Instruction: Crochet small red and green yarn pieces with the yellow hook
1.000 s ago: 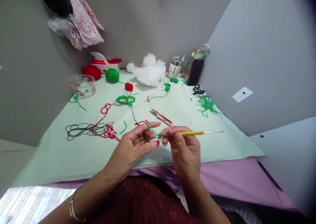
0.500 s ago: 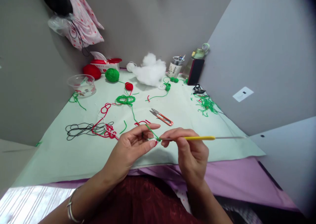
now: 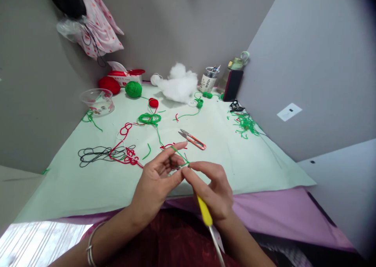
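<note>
My left hand is closed, pinching a small crocheted piece that its fingers mostly hide. Green yarn runs over the raised left index finger and down to the piece. In my right hand is a crochet hook with a yellow grip, its rear shaft slanting down toward my lap. The hook's thin front end passes between my fingertips by the green yarn, and the two hands meet there. Just beyond them lie orange thread snips, blades apart.
Wound green yarn, tangled red yarn and black cord lie left. White stuffing, a green ball and a clear tub stand behind. Green scraps and a phone are at right.
The crochet hook has swung from lying level, pointing right, to slanting down toward my lap. My right hand has turned and come left, its fingertips now against the left hand's.
</note>
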{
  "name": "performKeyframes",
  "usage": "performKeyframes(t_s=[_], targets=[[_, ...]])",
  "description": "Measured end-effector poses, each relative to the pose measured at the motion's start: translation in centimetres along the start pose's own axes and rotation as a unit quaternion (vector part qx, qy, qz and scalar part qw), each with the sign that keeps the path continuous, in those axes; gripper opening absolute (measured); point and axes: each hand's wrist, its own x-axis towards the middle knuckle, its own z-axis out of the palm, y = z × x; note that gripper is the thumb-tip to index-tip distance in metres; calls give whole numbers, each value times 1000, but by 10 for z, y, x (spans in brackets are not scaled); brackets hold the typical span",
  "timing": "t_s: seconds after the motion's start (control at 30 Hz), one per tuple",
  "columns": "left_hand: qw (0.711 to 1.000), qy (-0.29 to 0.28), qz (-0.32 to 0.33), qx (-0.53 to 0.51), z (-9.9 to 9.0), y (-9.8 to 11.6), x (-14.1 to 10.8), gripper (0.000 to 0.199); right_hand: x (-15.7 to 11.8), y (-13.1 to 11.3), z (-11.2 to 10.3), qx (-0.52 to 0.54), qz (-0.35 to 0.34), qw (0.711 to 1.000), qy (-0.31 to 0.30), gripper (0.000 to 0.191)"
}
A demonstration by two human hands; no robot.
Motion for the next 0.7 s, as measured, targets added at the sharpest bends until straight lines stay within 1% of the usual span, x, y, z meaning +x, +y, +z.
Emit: performKeyframes(t_s=[0.03,0.07,0.13,0.17,0.2,0.27,0.3,0.33,0.37,0.43,0.5,0.53,0.6,0.67,0.7], targets=[[998,-15,-37,-39,0,1,1,47,-2,0,1,-10,-3,1000,8,29],[994,-28,-74,-74,0,2,2,48,-2,0,2,2,8,1000,20,30],[985,-42,-120,-115,-1,5,5,43,-2,-1,3,78,76,993,53,30],[984,-40,-122,-120,-2,7,7,39,0,-1,3,132,125,980,75,28],[986,-35,-115,-118,-3,8,7,35,2,-2,3,190,173,961,99,26],[990,-30,-93,-99,-3,9,8,33,7,-2,4,295,245,915,123,23],[992,-37,-85,-88,-3,8,8,33,9,-2,4,329,266,898,122,22],[993,-45,-77,-77,-3,7,8,34,11,-1,5,351,277,887,115,20],[994,-54,-70,-68,-2,6,7,34,13,-1,7,360,283,883,107,19],[996,-55,-55,-48,-2,3,6,34,14,-1,9,351,288,886,95,19],[998,-38,-40,-37,-1,0,6,35,12,-2,12,333,285,894,96,21],[998,-28,-34,-38,0,0,5,36,11,-2,13,317,277,902,96,23],[997,-14,-35,-62,1,-1,6,40,6,-4,15,256,234,934,90,26],[992,-21,-72,-104,2,-1,7,42,3,-3,16,182,172,965,81,31],[987,-30,-98,-123,1,0,8,41,3,-3,15,160,154,972,78,32]])
